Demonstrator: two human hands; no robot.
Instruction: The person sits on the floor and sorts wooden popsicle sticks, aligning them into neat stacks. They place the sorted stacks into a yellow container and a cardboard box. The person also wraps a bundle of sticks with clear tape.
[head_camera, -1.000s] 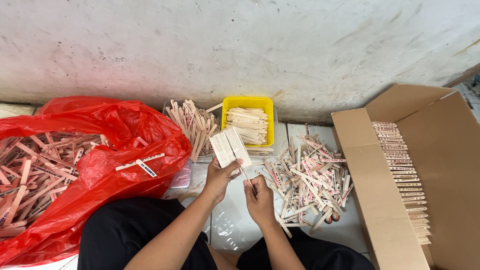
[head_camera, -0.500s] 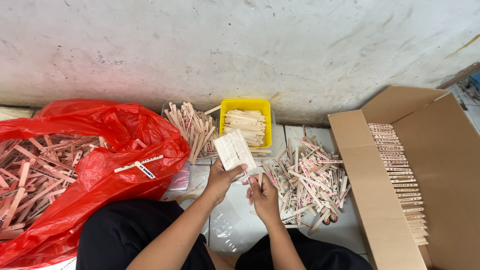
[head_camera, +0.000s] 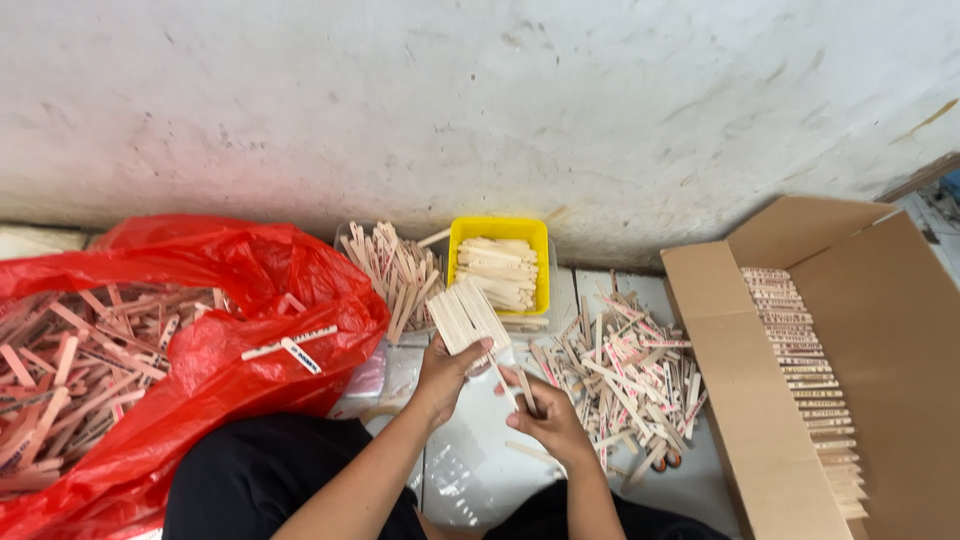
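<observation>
Head view, hands: left hand (head_camera: 443, 372) gripped a fanned bundle of flat wooden sticks (head_camera: 469, 315); right hand (head_camera: 548, 420) pinched a single stick (head_camera: 517, 382) btwn thumb and fingers.
Bundle position: directly above left hand, centre of frame, just in front of yellow tray (head_camera: 500, 262).
Bundle axis: long axis ran from palm up and away, tilted slightly to the left; top end fanned out.
Single stick axis: slanted up-left from right hand toward bundle base; its tip was close to the bundle, contact not clear.
Nearer hand: left hand on bundle; right hand just beside, lower and to the right.
Loose supply: pile of sticks (head_camera: 620, 365) on floor immed. right of right hand; 2nd heap (head_camera: 393, 270) left of tray.
Surroundings: red plastic bag (head_camera: 200, 330) w/ sticks far left; cardboard box (head_camera: 850, 380) w/ stacked row of sticks far right.
</observation>
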